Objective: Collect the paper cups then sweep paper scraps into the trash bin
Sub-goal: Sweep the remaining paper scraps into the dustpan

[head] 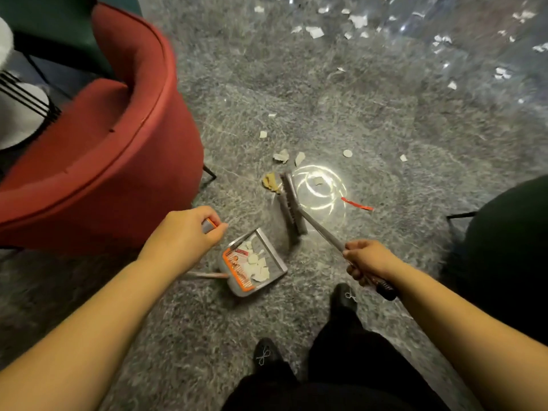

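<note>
from the head view: left hand [184,229] grips the dustpan [252,266] handle, right hand [366,261] grips the broom [292,207] shaft. paper scraps [281,156] lie just beyond the bristles, light and flighty, so short gentle strokes look best.
</note>
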A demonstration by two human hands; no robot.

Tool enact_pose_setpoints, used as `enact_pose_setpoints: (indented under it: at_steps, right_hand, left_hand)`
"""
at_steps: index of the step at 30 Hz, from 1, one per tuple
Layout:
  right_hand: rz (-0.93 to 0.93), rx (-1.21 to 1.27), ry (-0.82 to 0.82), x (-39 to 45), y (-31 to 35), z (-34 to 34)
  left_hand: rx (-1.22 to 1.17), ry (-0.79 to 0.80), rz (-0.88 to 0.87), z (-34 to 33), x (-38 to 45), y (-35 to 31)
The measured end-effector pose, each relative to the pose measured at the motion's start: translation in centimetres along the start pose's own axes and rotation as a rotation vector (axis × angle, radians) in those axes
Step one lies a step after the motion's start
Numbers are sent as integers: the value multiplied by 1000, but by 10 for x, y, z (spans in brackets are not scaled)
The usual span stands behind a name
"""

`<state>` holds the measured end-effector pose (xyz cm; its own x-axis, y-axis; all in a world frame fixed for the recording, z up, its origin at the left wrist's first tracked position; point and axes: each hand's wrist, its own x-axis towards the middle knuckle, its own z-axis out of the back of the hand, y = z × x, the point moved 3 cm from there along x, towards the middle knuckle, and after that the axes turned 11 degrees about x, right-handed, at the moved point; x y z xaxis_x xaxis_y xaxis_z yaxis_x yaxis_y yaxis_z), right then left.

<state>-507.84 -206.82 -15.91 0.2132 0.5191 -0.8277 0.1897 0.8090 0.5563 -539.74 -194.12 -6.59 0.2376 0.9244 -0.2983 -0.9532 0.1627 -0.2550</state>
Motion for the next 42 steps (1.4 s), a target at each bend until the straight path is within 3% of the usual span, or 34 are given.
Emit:
enact_pose_setpoints:
  at_steps: [13,25,33,42]
  right_hand:
    - [-49,128,-191,73,67,190]
    - [-104,-113,-236,158,131,351]
    - [-96,-313,-116,180,147,342]
    - [-195,-207,23,167,131,283]
  left_hand:
    - [136,30,-162,-19,122,-181]
    - [252,116,-242,-44,239,-349]
    - [234,56,-241,-43,261,-374]
    - [236,65,-240,-39,267,-357]
